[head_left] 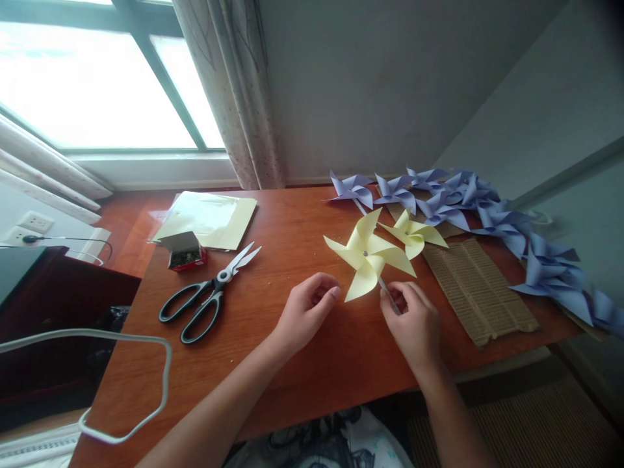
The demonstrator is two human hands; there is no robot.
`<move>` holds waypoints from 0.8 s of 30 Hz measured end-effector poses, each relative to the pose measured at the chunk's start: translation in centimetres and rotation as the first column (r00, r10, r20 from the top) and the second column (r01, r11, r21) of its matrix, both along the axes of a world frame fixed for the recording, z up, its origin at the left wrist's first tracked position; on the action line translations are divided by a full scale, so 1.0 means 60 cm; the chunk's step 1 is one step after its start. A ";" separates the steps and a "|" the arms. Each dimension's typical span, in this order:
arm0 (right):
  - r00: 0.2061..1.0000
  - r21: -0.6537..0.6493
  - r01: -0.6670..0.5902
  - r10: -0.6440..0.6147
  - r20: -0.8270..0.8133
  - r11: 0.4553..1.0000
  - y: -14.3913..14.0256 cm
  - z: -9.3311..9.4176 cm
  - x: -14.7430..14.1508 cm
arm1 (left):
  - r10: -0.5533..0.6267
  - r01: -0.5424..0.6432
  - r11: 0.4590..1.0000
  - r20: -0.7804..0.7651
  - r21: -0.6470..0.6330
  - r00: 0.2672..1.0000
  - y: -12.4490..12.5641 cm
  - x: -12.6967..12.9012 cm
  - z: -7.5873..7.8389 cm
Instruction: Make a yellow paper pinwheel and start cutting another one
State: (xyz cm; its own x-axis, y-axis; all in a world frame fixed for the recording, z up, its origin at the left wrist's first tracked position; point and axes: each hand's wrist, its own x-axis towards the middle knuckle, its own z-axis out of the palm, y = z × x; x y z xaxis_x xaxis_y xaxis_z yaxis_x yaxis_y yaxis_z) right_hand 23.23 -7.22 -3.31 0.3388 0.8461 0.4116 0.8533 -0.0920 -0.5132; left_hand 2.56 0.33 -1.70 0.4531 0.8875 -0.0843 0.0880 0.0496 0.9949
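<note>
Finishing a yellow pinwheel (369,259) on the wooden table (292,364), right hand (414,322) pinching its thin stick (389,291), left hand (307,312) loosely curled, holding nothing, beside a blade; probably next steadying the blades and checking the pin at the centre.

Pinwheel stick (389,292) mostly hidden in right hand (414,322).
</note>
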 end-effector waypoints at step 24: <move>0.953 0.150 -0.284 0.297 -0.067 0.947 -0.007 0.002 -0.093 | 0.301 -0.007 0.878 0.540 -0.479 0.786 0.015 -0.012 0.012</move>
